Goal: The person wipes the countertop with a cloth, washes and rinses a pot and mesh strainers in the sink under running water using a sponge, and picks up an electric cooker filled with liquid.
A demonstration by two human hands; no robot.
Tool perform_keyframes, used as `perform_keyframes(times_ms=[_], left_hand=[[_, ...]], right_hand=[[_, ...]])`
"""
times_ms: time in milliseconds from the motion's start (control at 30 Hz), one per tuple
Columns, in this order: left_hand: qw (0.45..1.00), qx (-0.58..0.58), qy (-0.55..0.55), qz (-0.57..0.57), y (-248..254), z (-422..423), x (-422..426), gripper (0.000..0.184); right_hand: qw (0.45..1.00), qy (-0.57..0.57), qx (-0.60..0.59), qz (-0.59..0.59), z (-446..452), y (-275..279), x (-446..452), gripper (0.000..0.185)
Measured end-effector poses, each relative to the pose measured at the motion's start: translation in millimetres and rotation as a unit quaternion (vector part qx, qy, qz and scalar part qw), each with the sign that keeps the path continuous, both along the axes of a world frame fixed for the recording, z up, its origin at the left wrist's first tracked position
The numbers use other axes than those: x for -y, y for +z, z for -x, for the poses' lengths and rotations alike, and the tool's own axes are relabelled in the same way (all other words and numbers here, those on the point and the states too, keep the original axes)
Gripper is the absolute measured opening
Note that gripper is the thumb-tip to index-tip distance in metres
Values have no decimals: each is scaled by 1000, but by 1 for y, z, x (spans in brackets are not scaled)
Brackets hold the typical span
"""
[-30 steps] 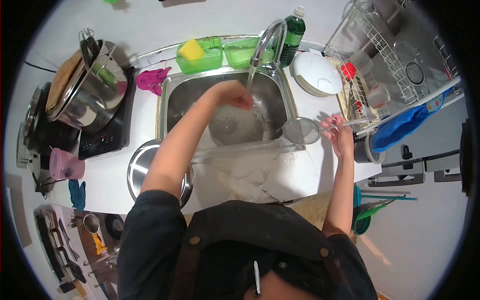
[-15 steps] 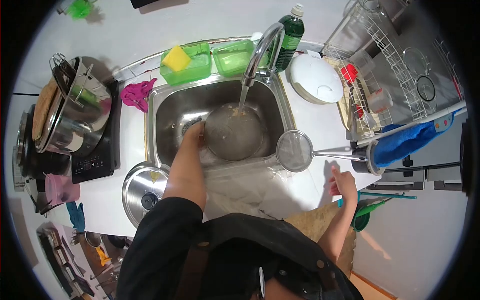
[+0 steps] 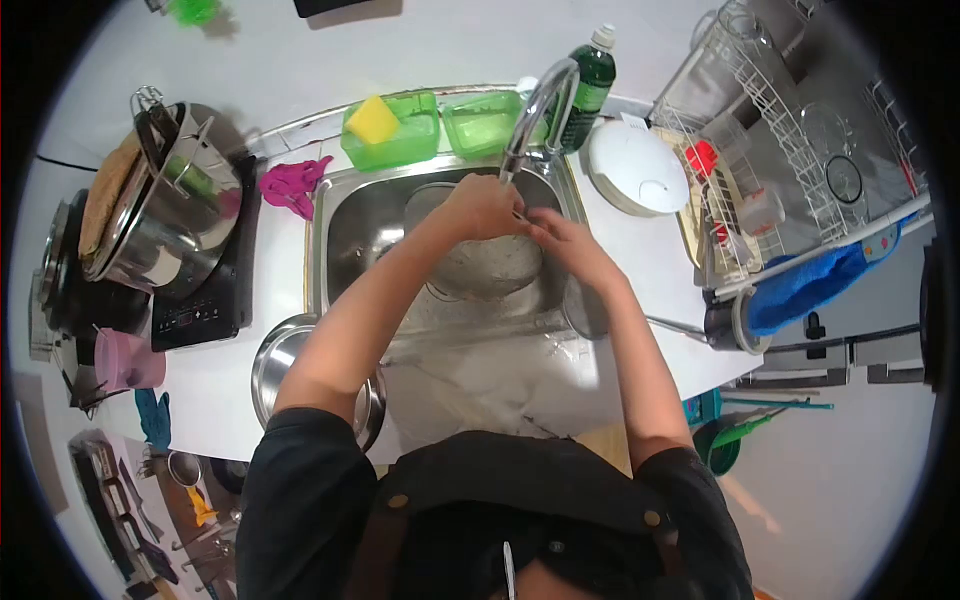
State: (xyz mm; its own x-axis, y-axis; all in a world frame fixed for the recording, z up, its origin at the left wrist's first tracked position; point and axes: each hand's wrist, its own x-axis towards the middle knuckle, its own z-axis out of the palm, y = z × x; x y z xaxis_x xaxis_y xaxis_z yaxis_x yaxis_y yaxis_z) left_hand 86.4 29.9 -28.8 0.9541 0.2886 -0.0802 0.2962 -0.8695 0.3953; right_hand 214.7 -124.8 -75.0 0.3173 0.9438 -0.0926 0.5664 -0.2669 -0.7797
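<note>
My left hand [image 3: 487,207] is just below the faucet [image 3: 545,105], over the sink [image 3: 340,215], with its fingers curled in. Close against it, my right hand [image 3: 562,240] has its fingertips pinched together at the left hand's fingers. Something small and dark shows between them, too small to name. Beneath both hands a round metal pot [image 3: 485,275] sits in the sink, partly covered by my hands and left forearm. A mesh strainer [image 3: 587,305] lies at the sink's right front corner, mostly behind my right forearm.
Green trays [image 3: 400,145], one holding a yellow sponge [image 3: 372,121], and a green soap bottle [image 3: 590,90] line the back. A pot lid [image 3: 275,370] lies at left front; white plates [image 3: 637,165] and a dish rack [image 3: 745,200] stand right. An induction cooker [image 3: 200,310] is left.
My left hand has risen from the pot's left side to the faucet. My right hand has come from the counter's right front to meet it. The camera view has shifted slightly.
</note>
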Motion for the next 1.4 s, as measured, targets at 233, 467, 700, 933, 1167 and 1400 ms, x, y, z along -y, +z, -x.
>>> perform_keyframes(times_ms=[233, 467, 700, 933, 1167, 1400], left_hand=[[963, 186, 188, -53, -16, 4, -147, 37], [870, 99, 414, -249, -46, 29, -197, 35], [922, 350, 164, -11, 5, 20, -99, 41], [953, 274, 94, 91, -61, 6, -2, 41], [920, 356, 166, 6, -45, 13, 45, 47], [930, 364, -42, -35, -65, 75, 71, 55]], right_hand=[[959, -114, -248, -84, 26, -23, -30, 35], [985, -121, 43, -113, 52, -32, -72, 39], [956, -282, 20, -78, 22, -58, -58, 44], [916, -362, -160, -72, 29, -26, -46, 45], [921, -331, -170, -118, 15, -41, -59, 41], [858, -376, -335, -102, 2, -69, -60, 41]])
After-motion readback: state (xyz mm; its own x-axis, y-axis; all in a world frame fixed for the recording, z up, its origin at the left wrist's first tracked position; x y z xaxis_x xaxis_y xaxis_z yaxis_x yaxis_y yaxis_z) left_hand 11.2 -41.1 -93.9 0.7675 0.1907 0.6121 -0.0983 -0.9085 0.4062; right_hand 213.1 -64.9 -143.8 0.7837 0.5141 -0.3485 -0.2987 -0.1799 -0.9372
